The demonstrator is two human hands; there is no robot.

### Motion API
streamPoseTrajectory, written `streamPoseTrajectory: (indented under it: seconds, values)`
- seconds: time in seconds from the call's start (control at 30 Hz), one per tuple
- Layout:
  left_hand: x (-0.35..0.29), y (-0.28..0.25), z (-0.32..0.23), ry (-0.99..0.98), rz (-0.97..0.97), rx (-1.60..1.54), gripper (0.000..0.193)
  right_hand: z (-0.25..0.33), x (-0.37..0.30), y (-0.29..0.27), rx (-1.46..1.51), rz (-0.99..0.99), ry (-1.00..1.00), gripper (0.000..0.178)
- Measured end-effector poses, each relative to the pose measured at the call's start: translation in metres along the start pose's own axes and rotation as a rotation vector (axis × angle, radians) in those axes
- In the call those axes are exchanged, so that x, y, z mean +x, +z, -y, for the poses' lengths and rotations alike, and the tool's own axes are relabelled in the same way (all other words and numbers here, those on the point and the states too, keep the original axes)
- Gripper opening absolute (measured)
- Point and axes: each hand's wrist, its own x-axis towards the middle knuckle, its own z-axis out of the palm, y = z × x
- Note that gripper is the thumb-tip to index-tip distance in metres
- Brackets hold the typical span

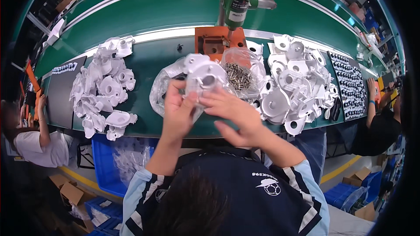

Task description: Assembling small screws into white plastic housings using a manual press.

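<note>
In the head view, held a white part (197,67) of moulded plastic, with a round hole through it, up above the counter (142,118), inward from the middle of its near edge. Pinched its lower left side between thumb and fingers of the left hand (178,116). Had the right hand (240,116) at its lower right side, fingers stretched out close together and thumb spread away from them; could not tell, for blur, whether pinching anything there. Saw just beyond, to the right, an open clear bag (232,54) filled with metal pins (238,78), and to the left a crumpled plastic bag (161,89), partly hidden. Noted farther from the near edge an orange fixture (202,32) beneath a green press (238,6), with a small black piece (180,47) lying to the left of it. Saw a left heap (111,87) of similar mouldings toward the left edge, and a right heap (288,78) toward the right edge, beside a dark tray (334,67) with rows of small black-and-white pieces (350,85). Noticed a blue bin (103,166) below the near edge, left of centre.
</note>
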Motion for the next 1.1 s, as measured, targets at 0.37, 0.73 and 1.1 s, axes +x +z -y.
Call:
streamPoseTrajectory:
  seconds: [0.37,0.73,1.1]
  values:
    - [0.161,-0.035,0.028,0.820,0.512,1.528,0.014,-0.062,0.001,-0.021,-0.668,-0.006,0.388,0.009]
    - [0.155,-0.023,0.055,0.919,0.475,1.784,0.012,-0.066,-0.005,-0.018,-0.599,-0.115,0.322,0.012]
    - [0.139,-0.032,0.042,0.487,0.686,1.613,0.032,-0.057,0.007,-0.025,-0.663,0.118,0.433,0.013]
